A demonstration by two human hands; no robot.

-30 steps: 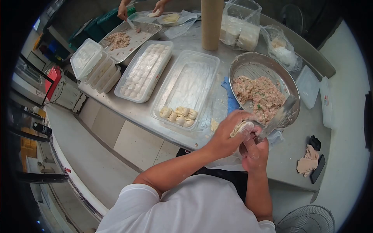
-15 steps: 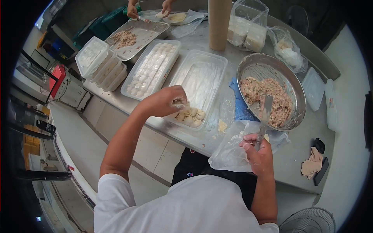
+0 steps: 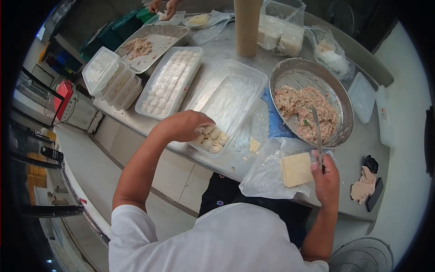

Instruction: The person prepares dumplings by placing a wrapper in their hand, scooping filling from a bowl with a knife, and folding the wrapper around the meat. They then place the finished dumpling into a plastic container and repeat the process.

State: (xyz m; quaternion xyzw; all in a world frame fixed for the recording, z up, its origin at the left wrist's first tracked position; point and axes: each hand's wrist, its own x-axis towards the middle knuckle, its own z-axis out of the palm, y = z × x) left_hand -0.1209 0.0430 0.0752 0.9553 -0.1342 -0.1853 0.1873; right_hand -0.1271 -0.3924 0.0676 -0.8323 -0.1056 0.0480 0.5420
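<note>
My left hand (image 3: 188, 125) reaches over the near end of a clear plastic tray (image 3: 244, 75), its fingers pressed together by several pleated dumplings (image 3: 212, 139); what the fingertips hold is hidden. My right hand (image 3: 325, 174) grips a metal spatula (image 3: 317, 129) whose blade points away, over the near edge of the round steel pan. Ground meat filling (image 3: 308, 111) lies in that pan (image 3: 348, 109). Left of my right hand, a stack of square wrappers (image 3: 296, 169) rests on a plastic sheet (image 3: 256, 181).
A dumpling-filled container (image 3: 170, 84) and stacked boxes (image 3: 111, 79) stand at the left. Behind them is a filling tray (image 3: 154, 38) near another person's hands (image 3: 164, 10). A brown post (image 3: 247, 27), bagged blocks (image 3: 281, 34) and a blue cloth (image 3: 275, 120) are also there.
My right hand has moved right with the spatula, uncovering the wrapper stack. My left hand has shifted slightly down and left. The other person's hands have moved away from the filling tray.
</note>
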